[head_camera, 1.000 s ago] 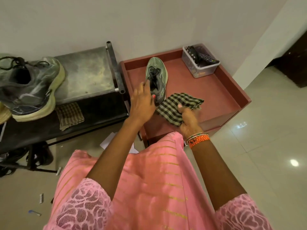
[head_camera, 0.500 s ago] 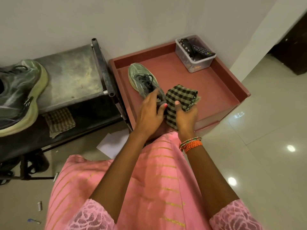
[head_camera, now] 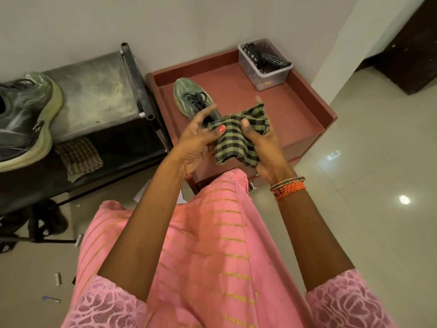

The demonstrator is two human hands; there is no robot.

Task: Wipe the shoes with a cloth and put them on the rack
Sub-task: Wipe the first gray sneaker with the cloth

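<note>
A grey-green sneaker (head_camera: 189, 95) with dark laces lies on the red-brown tray-top cabinet (head_camera: 305, 107), toe pointing away; its heel is hidden behind my left hand. Both hands hold a green-and-black checked cloth (head_camera: 236, 140) above the cabinet's front edge. My left hand (head_camera: 196, 138) pinches the cloth's left edge with thumb and fingers. Gripping the right side of the cloth is my right hand (head_camera: 264, 143), thumb on top. The matching sneaker (head_camera: 23, 119) sits on the metal shoe rack (head_camera: 94, 95) at the left.
A clear plastic box (head_camera: 264, 65) with remotes stands in the cabinet's back right corner. A second checked cloth (head_camera: 78, 157) lies on the rack's lower shelf. Dark footwear (head_camera: 47, 221) sits under the rack. Glossy tiled floor (head_camera: 366, 185) spreads to the right.
My left hand has let go of the sneaker and taken the cloth's left edge. The cloth is now spread between both hands, and the sneaker lies still on the cabinet.
</note>
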